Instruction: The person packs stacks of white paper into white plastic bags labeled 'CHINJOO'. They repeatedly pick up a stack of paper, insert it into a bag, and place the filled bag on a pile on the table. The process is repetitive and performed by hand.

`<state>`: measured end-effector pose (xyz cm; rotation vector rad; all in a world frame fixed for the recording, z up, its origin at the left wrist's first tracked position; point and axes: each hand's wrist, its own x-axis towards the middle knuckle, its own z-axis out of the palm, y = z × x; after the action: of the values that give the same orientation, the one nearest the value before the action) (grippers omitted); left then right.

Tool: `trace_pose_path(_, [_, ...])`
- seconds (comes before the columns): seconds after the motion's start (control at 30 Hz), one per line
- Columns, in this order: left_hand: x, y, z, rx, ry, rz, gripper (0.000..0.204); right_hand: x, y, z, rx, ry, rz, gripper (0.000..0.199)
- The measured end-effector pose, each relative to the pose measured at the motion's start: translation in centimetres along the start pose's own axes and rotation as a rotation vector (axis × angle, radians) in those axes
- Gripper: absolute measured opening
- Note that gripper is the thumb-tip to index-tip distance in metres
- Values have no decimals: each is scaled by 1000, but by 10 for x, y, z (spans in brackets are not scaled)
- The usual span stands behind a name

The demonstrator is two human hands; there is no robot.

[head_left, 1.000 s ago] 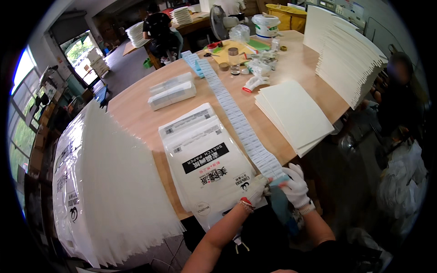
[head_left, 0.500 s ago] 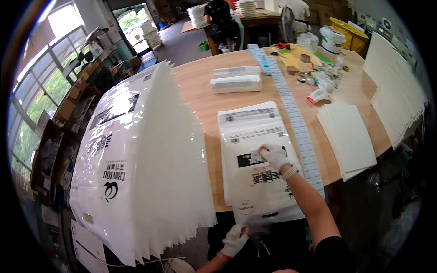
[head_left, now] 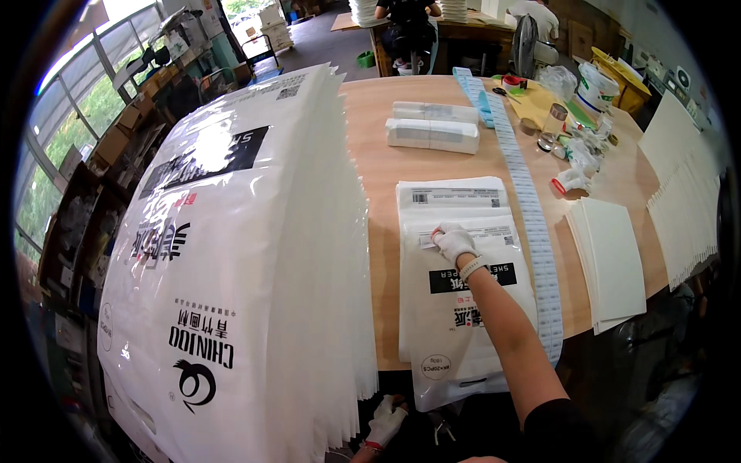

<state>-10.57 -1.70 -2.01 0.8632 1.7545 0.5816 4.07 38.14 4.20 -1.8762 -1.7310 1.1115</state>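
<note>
My right hand (head_left: pixel 454 241), in a white knit glove with a pale band at the wrist, is closed at the upper part of a printed plastic bag (head_left: pixel 455 332). A small white label (head_left: pixel 427 241) shows at its fingertips, against the bag's surface. This bag lies flat on a stack of similar packs (head_left: pixel 455 191), its lower end hanging over the table's near edge. Below that edge my left hand (head_left: pixel 386 419), also gloved, has its fingers curled; what they hold, if anything, is hidden. To its left rises a large fanned pile of printed clear bags (head_left: pixel 224 255).
Two white wrapped bundles (head_left: pixel 432 135) lie beyond the stack. A long blue-white strip of labels (head_left: pixel 532 224) runs along its right side. White sheets (head_left: pixel 610 262), spare gloves (head_left: pixel 571 181), scissors (head_left: pixel 505 93) and a glass jar (head_left: pixel 553 123) occupy the right side. A person (head_left: pixel 409 27) sits farther back.
My right hand has moved up and away across the bag with the small label, from beside the black band to the upper printed strip. My left hand has dropped slightly lower.
</note>
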Motion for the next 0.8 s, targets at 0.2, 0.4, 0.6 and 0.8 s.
trace_pose_path(0.2, [0, 10, -1, 36, -32, 46, 32, 10, 4, 7, -50, 15, -40, 20])
trace_pose_path(0.4, [4, 6, 1, 91, -59, 65, 30, 11, 5, 11, -110, 98, -135, 16])
trace_pose_path(0.6, [5, 10, 4, 101, -78, 93, 30, 4, -2, 4, -201, 123, -126, 18])
trace_pose_path(0.8, [12, -7, 16, 19, -109, 127, 31, -9, -21, 2, -126, 3, -58, 19])
